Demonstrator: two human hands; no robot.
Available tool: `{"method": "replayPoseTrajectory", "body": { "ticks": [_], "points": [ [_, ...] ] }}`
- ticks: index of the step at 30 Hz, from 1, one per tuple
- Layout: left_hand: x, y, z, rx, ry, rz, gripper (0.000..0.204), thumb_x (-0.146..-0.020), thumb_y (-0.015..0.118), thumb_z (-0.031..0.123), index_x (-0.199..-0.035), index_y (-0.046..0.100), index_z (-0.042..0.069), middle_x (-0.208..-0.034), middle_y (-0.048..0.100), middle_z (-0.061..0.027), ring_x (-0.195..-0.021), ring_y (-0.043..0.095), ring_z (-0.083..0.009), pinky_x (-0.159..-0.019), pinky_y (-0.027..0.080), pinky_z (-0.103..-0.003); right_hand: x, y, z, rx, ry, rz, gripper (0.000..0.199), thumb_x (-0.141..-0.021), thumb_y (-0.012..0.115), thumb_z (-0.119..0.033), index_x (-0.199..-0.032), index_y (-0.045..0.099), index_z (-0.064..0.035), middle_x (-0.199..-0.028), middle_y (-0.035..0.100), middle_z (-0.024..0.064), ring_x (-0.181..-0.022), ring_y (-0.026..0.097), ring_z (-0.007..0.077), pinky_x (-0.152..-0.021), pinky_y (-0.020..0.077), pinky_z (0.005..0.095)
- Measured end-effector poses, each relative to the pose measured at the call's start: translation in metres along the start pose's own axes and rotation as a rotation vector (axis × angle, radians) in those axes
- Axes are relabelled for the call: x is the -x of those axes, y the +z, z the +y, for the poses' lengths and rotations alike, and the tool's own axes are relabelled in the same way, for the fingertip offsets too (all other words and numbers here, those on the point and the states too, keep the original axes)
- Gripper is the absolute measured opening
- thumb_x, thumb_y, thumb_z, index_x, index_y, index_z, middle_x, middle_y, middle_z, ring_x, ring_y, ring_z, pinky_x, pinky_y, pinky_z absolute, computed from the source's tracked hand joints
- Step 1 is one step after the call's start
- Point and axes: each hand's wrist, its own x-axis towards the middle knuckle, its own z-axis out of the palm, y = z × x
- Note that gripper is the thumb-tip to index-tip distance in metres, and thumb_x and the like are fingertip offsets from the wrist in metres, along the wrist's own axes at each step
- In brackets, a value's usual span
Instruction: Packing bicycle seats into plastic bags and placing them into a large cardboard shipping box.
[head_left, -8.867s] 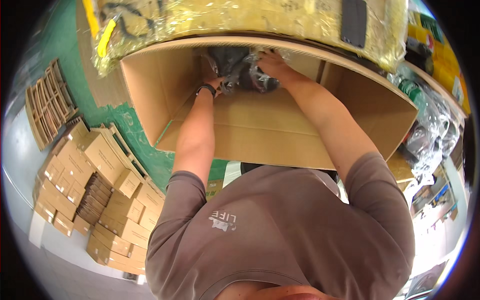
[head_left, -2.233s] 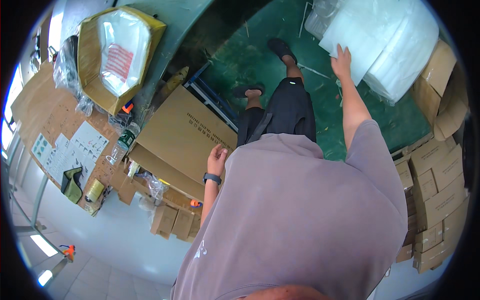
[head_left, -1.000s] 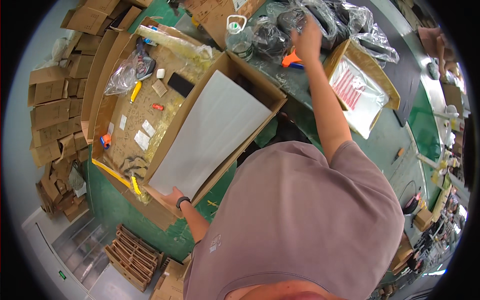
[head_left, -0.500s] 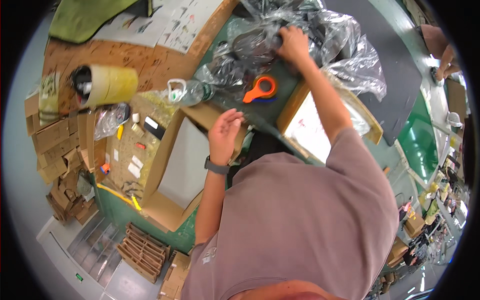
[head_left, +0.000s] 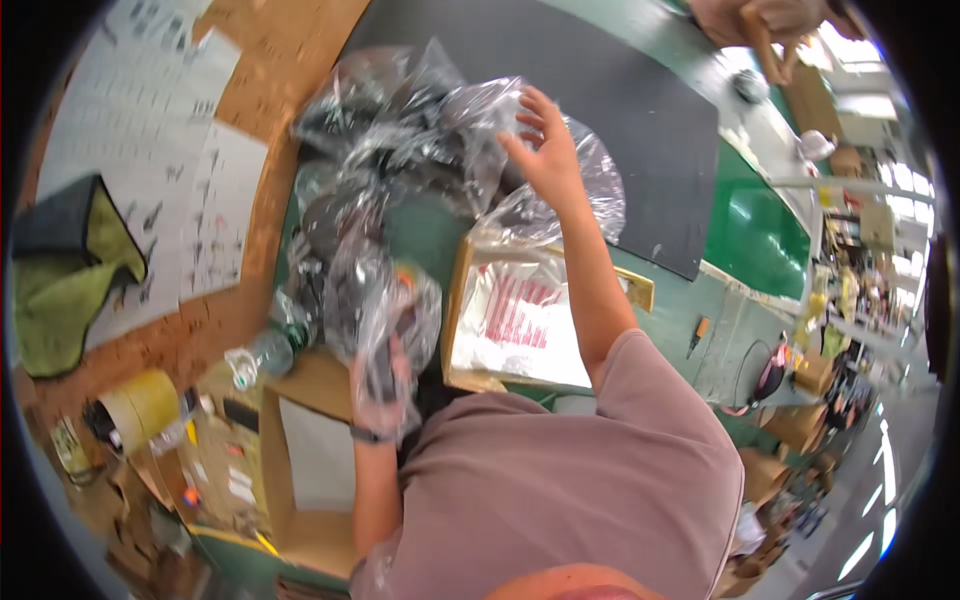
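A person in a grey-brown shirt (head_left: 560, 470) works across a bench, left hand (head_left: 381, 384) curled around the near end of a bagged dark item (head_left: 358, 290), its clear plastic draped over fingers and wrist. The item lies just ahead of the left forearm, its long axis running away from the body and its far end pointing at the heap; blur hides its exact shape.

To the left stands an open carton (head_left: 315, 542), a white sheet (head_left: 320, 455) inside, one wall close beside the forearm. To the right, a shallow box (head_left: 462, 310) holds a white bag (head_left: 515, 325) printed in red. Between item and box, a narrow channel of green tabletop (head_left: 422, 238) shows.

Farther out, plastic-wrapped dark items (head_left: 385, 140) crowd up to the edge of a brown board (head_left: 300, 50). The right hand (head_left: 540, 145) is spread open over the heap's right side; whether it touches the plastic cannot be told. Beyond, a dark mat (head_left: 625, 115) offers broad room, its straight edge ending short of a co-worker's hand (head_left: 768, 50).
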Motion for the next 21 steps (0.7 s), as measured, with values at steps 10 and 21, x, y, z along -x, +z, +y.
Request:
{"method": "replayPoseTrajectory", "body": {
  "ticks": [10, 21],
  "points": [
    [0.129, -0.086, -0.033, -0.406, -0.03, 0.007, 0.045, -0.108, 0.072, 0.034, -0.139, 0.059, 0.004, -0.119, 0.064, -0.0132, -0.101, 0.066, -0.0247, -0.088, 0.063, -0.038, 0.057, -0.349, 0.04, -1.425, 0.103, 0.562, 0.065, -0.116, 0.051, -0.053, -0.154, 0.052, -0.0001, -0.151, 0.064, 0.0299, -0.14, 0.062, 0.0507, -0.118, 0.0514, 0.0676],
    [0.209, -0.142, -0.117, -0.86, 0.228, -0.252, 0.059, -0.1, 0.082, 0.042, -0.141, 0.065, 0.002, -0.122, 0.074, -0.0089, -0.099, 0.074, -0.0235, -0.083, 0.064, -0.04, 0.215, -0.575, -0.075, -1.182, 0.077, 0.775, 0.076, -0.116, 0.044, -0.059, -0.165, 0.038, -0.0001, -0.163, 0.053, 0.0303, -0.147, 0.055, 0.053, -0.124, 0.0456, 0.0653]
  ]
}}
